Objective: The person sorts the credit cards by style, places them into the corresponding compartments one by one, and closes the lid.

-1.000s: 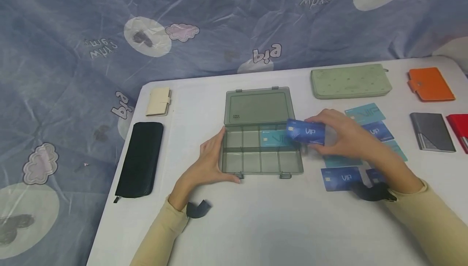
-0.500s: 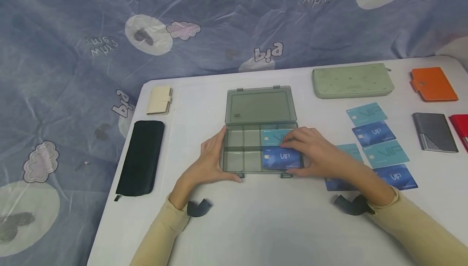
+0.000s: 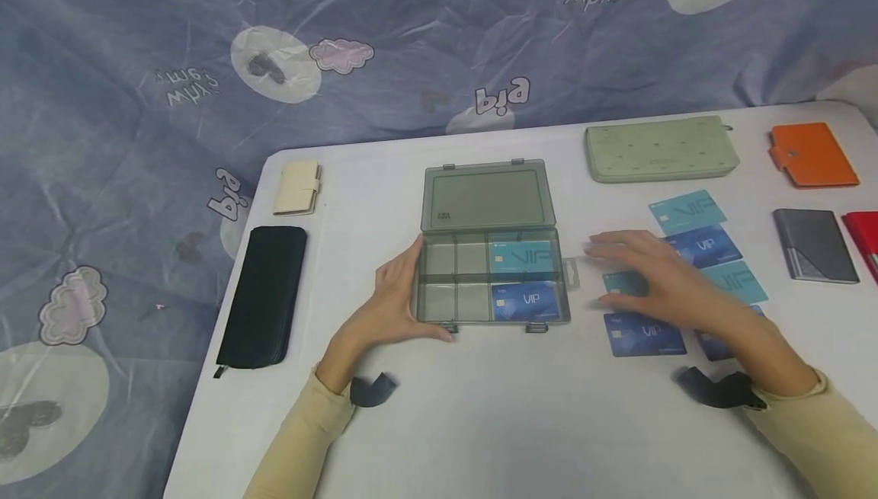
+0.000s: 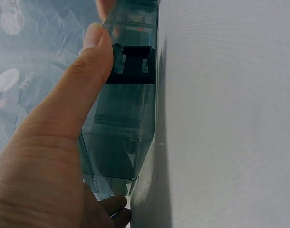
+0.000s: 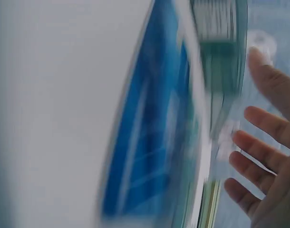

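Note:
A translucent grey-green compartment box (image 3: pixel 437 302) lies on the table with its lid (image 3: pixel 487 194) laid back. Its right half holds a teal VIP card (image 3: pixel 520 257) in the back row and a dark blue VIP card (image 3: pixel 527 302) in the front row. My left hand (image 3: pixel 391 302) grips the box's front left corner, thumb by the front latch (image 4: pixel 131 64) and fingers along the left side. Right of the box, my right hand (image 3: pixel 658 278) hovers over loose cards with fingers spread and nothing in them. Beneath it lies a blue VIP card (image 3: pixel 643 334), with a teal card (image 3: pixel 624 283) behind, partly covered.
More cards, such as a teal one (image 3: pixel 687 212), overlap in a column at right. Behind them lie a green wallet (image 3: pixel 661 150) and an orange holder (image 3: pixel 815 155); a grey card case (image 3: pixel 815 246) is farther right. A black wallet (image 3: pixel 262 297) and cream holder (image 3: pixel 297 187) lie left.
My right hand carried the blue card to the box's front right compartments, let go of it, and moved back right over the loose cards. The left hand stayed at the box corner.

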{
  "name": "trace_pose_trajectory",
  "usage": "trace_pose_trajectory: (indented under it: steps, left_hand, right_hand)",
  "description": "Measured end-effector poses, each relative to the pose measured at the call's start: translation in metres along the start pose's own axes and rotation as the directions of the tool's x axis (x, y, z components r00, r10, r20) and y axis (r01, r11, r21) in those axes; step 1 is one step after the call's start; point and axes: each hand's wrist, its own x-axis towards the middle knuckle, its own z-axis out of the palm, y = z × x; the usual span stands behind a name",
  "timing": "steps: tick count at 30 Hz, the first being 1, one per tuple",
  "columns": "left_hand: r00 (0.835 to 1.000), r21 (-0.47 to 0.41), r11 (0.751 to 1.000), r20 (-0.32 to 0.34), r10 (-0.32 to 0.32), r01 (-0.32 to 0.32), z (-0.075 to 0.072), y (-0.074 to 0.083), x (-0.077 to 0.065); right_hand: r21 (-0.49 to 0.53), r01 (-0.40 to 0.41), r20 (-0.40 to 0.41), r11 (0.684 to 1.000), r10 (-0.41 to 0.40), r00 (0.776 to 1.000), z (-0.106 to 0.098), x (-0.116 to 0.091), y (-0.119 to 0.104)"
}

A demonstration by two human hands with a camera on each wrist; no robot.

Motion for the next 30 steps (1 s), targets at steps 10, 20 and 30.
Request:
trace_pose_trajectory:
  steps: [10,20,30]
  left_hand:
    - [1.000,0.002,1.000,0.011,-0.015,0.015,-0.001,-0.001,-0.001]
    - [1.000,0.002,1.000,0.014,-0.011,0.011,0.001,0.000,-0.002]
    - [1.000,0.010,1.000,0.006,-0.006,0.006,-0.001,0.001,0.000]
  right_hand:
    - [-0.158,-0.165,0.090,0.974,0.180,0.979,-0.023,-0.030,0.042]
    - [-0.254,-0.150,0.018,0.955,0.160,0.987,-0.014,-0.014,0.040]
    - [-0.141,-0.190,0.096,0.972,0.204,0.974,-0.015,-0.005,0.040]
